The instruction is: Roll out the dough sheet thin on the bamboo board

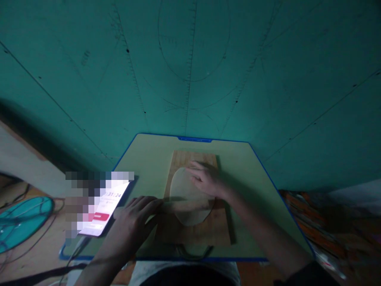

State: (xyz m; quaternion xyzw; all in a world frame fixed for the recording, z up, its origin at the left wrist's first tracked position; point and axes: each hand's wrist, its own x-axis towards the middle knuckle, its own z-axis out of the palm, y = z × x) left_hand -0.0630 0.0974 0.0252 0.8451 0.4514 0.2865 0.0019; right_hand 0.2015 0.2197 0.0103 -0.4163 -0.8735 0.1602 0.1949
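Note:
A thin, flat oval of pale dough (181,184) lies on a wooden cutting board (205,234). Across its nearer half rests a wooden rolling pin (186,205). My left hand (139,212) is closed round the pin's left part, off the board's left side. On the upper right of the dough lies my right hand (205,178), with fingers stretched out toward the far left edge. The palm side of my right hand is hidden, and its wrist covers the dough's right edge.
The board stands on a small pale table (151,153) with a blue rim. A lit phone (102,210) leans at the table's left, with a white cable (79,246) below it. A green wall (190,95) rises behind. Cables and a turquoise round object (24,222) lie on the floor.

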